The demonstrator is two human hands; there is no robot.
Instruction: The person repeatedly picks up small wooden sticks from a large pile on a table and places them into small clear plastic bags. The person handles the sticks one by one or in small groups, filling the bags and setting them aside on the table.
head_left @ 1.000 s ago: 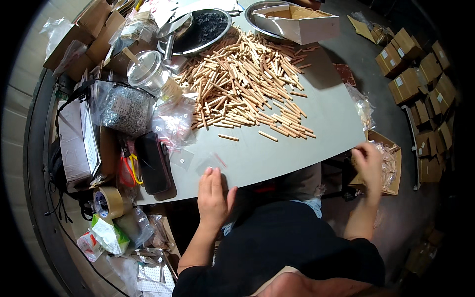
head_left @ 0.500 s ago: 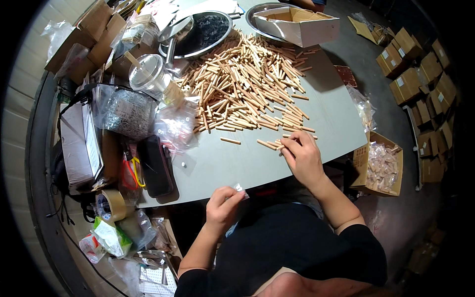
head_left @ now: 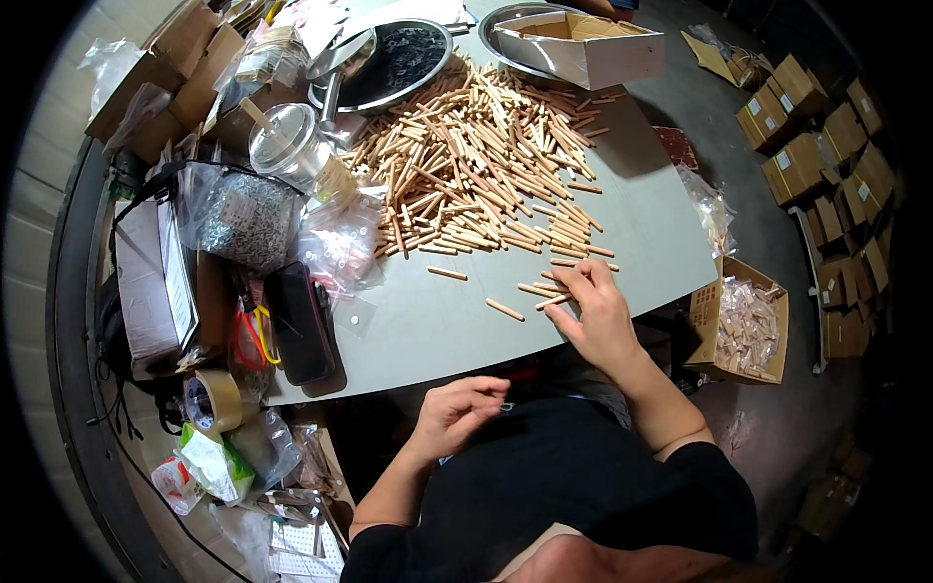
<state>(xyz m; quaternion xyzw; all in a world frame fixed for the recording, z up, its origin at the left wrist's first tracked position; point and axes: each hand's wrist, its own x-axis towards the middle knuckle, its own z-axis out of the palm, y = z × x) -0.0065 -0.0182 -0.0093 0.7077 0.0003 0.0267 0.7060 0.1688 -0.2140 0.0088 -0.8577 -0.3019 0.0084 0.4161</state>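
A big heap of short wooden dowels (head_left: 486,165) covers the middle of the table. At the heap's near edge, my right hand (head_left: 595,309) is closed, thumb and fingertips pinching a few wooden dowels (head_left: 549,291) at the tabletop. One single dowel (head_left: 505,309) lies just left of that hand, and another dowel (head_left: 447,273) lies farther left. In front of my body, below the table edge, my left hand (head_left: 455,416) is closed. A bit of a small clear plastic bag (head_left: 506,406) shows at its fingertips; most of it is hidden.
On the left stand a phone (head_left: 299,325), scissors (head_left: 255,335), a tape roll (head_left: 214,401), clear bags (head_left: 340,233) and a lidded plastic cup (head_left: 292,146). Metal pans (head_left: 449,58) and a white box (head_left: 622,63) sit at the back. A carton of filled bags (head_left: 743,325) stands right.
My left hand has shifted right and turned, so the small bag shows less. My right hand has moved slightly lower, its fingers spread lower over the dowels; one dowel now lies apart to the left.
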